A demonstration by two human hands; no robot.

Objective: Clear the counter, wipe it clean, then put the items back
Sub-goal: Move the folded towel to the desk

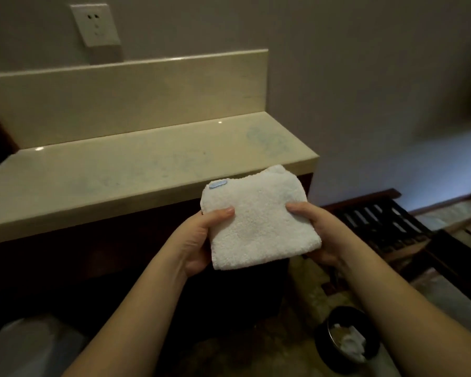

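Note:
A folded white towel [256, 216] with a small blue tag hangs in the air just in front of the counter's front edge. My left hand [199, 240] grips its left side, thumb on top. My right hand [316, 232] grips its right side the same way. The cream stone counter [120, 172] lies beyond the towel, with faint bluish smears on its top, the strongest near the right end. No items stand on the counter.
A stone backsplash [125, 96] runs behind the counter, with a wall socket [95, 24] above it. A dark slatted wooden rack [386, 224] stands to the right. A black bin [346, 344] with crumpled paper sits on the floor. A pale object [30, 346] is at lower left.

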